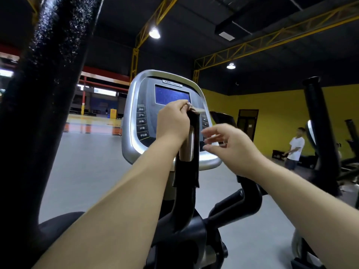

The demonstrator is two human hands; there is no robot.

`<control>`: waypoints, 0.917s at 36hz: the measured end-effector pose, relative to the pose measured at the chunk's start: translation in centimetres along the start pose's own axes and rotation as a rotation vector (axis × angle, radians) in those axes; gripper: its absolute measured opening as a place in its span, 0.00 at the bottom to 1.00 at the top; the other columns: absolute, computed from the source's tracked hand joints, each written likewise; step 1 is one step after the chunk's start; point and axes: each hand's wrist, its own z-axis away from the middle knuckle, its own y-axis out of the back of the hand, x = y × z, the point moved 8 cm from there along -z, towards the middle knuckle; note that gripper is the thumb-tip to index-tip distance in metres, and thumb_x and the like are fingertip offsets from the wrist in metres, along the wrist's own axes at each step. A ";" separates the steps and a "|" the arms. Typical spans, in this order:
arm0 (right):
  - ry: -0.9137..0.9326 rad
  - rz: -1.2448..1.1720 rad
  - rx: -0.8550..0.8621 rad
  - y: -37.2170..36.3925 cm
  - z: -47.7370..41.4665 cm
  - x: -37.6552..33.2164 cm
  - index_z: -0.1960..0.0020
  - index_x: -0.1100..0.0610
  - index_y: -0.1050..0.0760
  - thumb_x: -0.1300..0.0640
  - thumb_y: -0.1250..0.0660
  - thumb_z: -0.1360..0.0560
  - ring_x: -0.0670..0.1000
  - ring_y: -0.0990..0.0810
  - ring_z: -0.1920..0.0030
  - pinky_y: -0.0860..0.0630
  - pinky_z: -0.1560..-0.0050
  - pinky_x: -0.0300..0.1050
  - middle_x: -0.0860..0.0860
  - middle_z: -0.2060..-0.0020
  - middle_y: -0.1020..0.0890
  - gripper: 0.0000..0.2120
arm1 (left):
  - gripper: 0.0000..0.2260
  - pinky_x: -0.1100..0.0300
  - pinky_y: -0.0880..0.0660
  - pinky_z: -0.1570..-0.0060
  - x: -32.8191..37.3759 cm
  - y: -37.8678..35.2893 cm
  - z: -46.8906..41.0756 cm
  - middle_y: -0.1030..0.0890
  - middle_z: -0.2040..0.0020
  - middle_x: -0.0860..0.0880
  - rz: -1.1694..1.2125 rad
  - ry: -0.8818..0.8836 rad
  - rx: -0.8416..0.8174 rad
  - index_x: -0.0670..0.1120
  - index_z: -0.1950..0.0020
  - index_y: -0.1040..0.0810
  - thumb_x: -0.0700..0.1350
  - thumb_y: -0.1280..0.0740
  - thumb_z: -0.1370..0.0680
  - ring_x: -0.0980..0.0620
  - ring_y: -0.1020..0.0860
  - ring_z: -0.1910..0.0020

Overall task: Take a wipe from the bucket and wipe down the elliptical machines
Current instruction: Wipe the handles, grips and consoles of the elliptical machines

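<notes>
- Left hand (172, 122) is raised in front of the console (129, 121). Its fingers are curled, pinching the top end of one dark wipe (195, 131).
- The wipe hangs straight down over a silver grip bar (186, 148), across the console's lower middle.
- Right hand (231, 146) is just right of the wipe, fingers loosely bent and blurred. Cannot tell whether it holds anything or touches the cloth.
- Obstructions: the left hand and wipe cover the lower right corner of the screen (172, 95) and part of the right button column. One thick black handlebar (48, 74) fills the near left.
- Count: five left buttons (141, 121), P2 to P10; two lit ceiling lamps (154, 33); one black upright (318, 113) at right; one bystander (296, 146) in a white shirt by the yellow wall (281, 113).
</notes>
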 end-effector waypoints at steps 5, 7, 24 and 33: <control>-0.012 -0.025 -0.041 -2.0 0.8 0.4 0.35 0.55 0.25 0.60 0.31 0.25 0.42 0.22 0.45 0.25 0.40 0.43 0.47 0.45 0.20 0.19 | 0.13 0.59 0.30 0.46 -1.7 -1.5 -2.1 0.19 0.44 0.47 0.012 0.162 -0.135 0.48 0.45 0.19 0.43 0.44 0.20 0.47 0.25 0.43; -0.033 -0.023 -0.040 -2.1 0.9 0.7 0.32 0.54 0.27 0.59 0.31 0.26 0.43 0.23 0.40 0.28 0.36 0.45 0.46 0.39 0.22 0.22 | 0.14 0.56 0.29 0.45 -2.2 -1.7 -2.5 0.19 0.44 0.46 0.056 0.201 -0.166 0.47 0.47 0.19 0.42 0.44 0.21 0.45 0.25 0.42; -0.184 -0.005 -0.012 -2.6 2.0 0.4 0.35 0.52 0.25 0.57 0.33 0.23 0.54 0.19 0.51 0.24 0.43 0.51 0.53 0.51 0.17 0.17 | 0.11 0.52 0.28 0.57 -5.2 -0.1 3.2 0.24 0.67 0.49 0.229 0.372 -0.122 0.45 0.54 0.19 0.46 0.40 0.20 0.46 0.27 0.63; -0.228 -0.070 0.039 -3.1 2.2 0.6 0.43 0.53 0.22 0.59 0.33 0.24 0.57 0.20 0.53 0.25 0.43 0.58 0.58 0.52 0.18 0.10 | 0.05 0.52 0.23 0.47 -4.2 2.8 10.8 0.16 0.57 0.53 0.093 0.190 -0.202 0.49 0.51 0.18 0.45 0.33 0.22 0.52 0.19 0.53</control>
